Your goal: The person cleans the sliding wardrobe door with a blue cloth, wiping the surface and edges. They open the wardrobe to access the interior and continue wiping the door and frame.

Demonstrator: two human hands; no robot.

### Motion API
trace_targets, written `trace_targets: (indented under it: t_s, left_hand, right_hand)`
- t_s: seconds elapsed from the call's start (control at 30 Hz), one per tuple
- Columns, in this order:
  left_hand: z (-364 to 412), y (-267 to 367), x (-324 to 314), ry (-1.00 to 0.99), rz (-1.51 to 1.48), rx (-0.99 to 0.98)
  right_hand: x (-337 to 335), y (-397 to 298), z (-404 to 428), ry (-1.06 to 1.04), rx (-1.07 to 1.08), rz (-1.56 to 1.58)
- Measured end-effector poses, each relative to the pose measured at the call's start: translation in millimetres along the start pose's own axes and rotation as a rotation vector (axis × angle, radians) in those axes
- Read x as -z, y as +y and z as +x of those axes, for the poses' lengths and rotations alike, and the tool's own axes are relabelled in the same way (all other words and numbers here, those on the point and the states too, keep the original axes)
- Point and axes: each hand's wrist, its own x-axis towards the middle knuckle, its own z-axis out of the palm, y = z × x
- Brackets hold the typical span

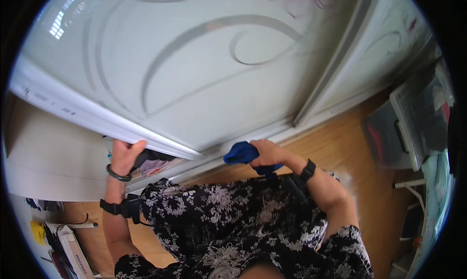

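Observation:
A white sliding wardrobe door (226,85) with a grey swirl pattern stands before me. My left hand (126,155) grips the white edge frame (98,123) of this door, with the thumb on the near face and the other fingers hidden behind it. Beside that hand, a gap shows folded clothes (157,162) inside the wardrobe. Bunched in my right hand (270,153) is a blue cloth (240,153), held low in front of the door, with part of it hanging below the fingers.
Clear plastic storage boxes (386,136) stand on the wooden floor (328,144) at right, near a white-legged stand (412,186) with light-blue fabric. A second patterned door panel (379,56) adjoins at right. A pale curved panel (51,155) and a printed carton (74,246) are at left.

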Motion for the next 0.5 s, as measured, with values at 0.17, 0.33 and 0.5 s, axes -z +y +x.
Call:
trace_targets:
  t_s: [0.17, 0.33, 0.5]
  left_hand:
    - [-24, -21, 54, 0.094, 0.049, 0.079]
    - [-48, -47, 119, 0.153, 0.067, 0.123]
    - [-72, -61, 183, 0.132, 0.162, 0.213]
  right_hand:
    - [-8, 11, -2, -0.023, 0.095, -0.031]
    - [-7, -4, -13, -0.148, 0.066, -0.027]
    - [-22, 14, -14, -0.134, 0.084, -0.127]
